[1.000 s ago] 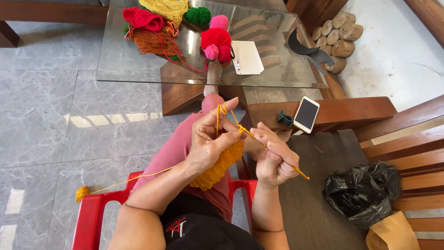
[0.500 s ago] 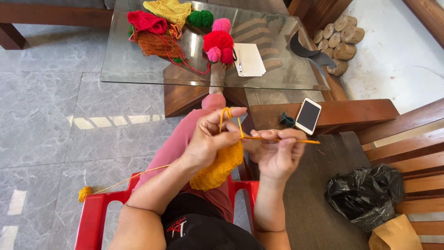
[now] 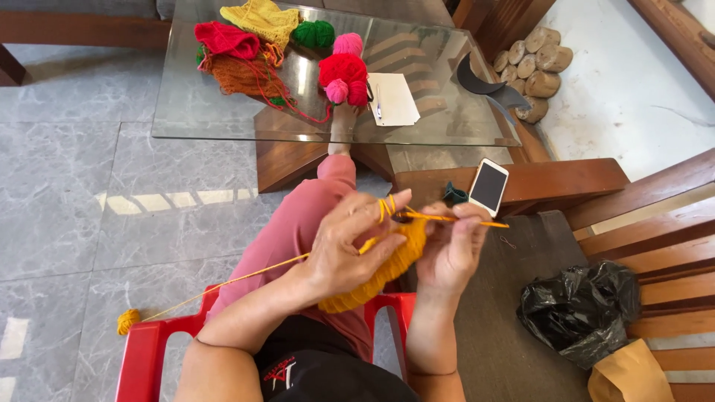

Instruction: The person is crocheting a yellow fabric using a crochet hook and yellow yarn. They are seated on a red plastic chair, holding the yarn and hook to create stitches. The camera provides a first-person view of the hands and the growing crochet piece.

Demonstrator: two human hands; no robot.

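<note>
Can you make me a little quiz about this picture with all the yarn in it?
1. True or false: the left hand has mustard-yellow yarn looped over a finger.
2. What lies on the floor at the far end of the yellow strand? A) a small yellow yarn ball B) a pair of scissors C) a green sock
3. Which thing rests on the brown wooden bench arm beyond the right hand?

Key: 1. True. 2. A. 3. A white-edged smartphone with a dark screen, above the thin orange crochet hook and the mustard-yellow crocheted piece.
</note>
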